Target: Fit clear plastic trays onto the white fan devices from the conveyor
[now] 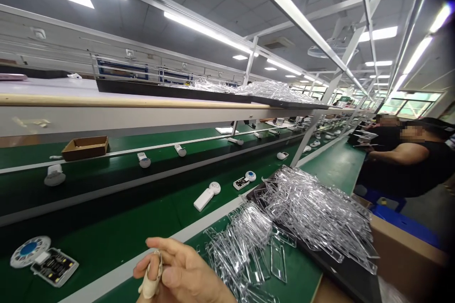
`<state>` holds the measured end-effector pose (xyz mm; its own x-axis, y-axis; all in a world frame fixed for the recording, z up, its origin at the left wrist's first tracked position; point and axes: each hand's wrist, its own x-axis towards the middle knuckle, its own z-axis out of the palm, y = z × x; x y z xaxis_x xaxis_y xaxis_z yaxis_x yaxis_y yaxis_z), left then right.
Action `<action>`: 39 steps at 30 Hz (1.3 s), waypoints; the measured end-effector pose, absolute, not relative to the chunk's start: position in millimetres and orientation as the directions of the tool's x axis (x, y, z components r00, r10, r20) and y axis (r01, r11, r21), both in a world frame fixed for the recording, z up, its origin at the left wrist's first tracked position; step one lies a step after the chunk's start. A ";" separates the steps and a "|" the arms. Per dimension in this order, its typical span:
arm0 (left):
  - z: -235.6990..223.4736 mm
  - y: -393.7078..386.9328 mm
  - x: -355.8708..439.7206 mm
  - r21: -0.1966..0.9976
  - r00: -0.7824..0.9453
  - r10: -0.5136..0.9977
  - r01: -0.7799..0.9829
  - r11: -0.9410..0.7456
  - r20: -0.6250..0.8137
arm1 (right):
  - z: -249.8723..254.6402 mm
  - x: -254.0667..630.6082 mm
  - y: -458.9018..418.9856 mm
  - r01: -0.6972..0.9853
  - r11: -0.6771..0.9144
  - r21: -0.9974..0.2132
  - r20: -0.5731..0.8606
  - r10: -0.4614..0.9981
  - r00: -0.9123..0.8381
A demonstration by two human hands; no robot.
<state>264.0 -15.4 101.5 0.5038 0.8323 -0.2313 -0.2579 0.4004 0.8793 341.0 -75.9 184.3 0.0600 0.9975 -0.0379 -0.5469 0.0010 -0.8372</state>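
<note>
My right hand (190, 267) reaches in from the bottom edge, its fingers bent and thumb drawn in. It closes around a beige finger cot (152, 284), which looks loose and wrinkled. My left hand (144, 299) seems to be just below the cot, mostly cut off by the frame, so its fingers cannot be made out. Right of the hands lies a heap of clear plastic frames (245, 236) on the green bench. To the left, an opened fan-like device (53, 265) with a blue-centred round head and bare circuit board lies on the green belt.
A white device (204, 199) and an open one (244, 180) lie on the belt (142, 213). More clear frames (320, 208) fill a black tray at right. A cardboard box (85, 147) stands beyond. A shelf (159, 113) crosses above; a person (401, 161) sits far right.
</note>
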 end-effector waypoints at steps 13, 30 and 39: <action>104.0 -11.2 263.5 0.847 0.423 0.830 -0.221 0.484 -0.364 | 190.6 332.4 -92.1 -0.463 0.041 -0.885 0.042 0.999 0.008; 133.5 -25.8 275.3 0.591 0.625 0.546 -0.162 0.790 -0.558 | 143.1 324.6 -98.7 0.170 -0.079 -0.982 0.025 0.843 0.538; 163.7 -40.6 267.1 0.894 0.421 0.844 -0.145 0.425 -0.333 | 122.4 308.1 -97.0 0.527 -0.175 -0.832 0.250 0.729 0.637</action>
<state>267.1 -40.6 163.7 0.4208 0.8438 -0.3331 -0.1447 0.4249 0.8936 308.1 -97.0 122.4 0.6372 0.7289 0.2504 0.5271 -0.1752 -0.8315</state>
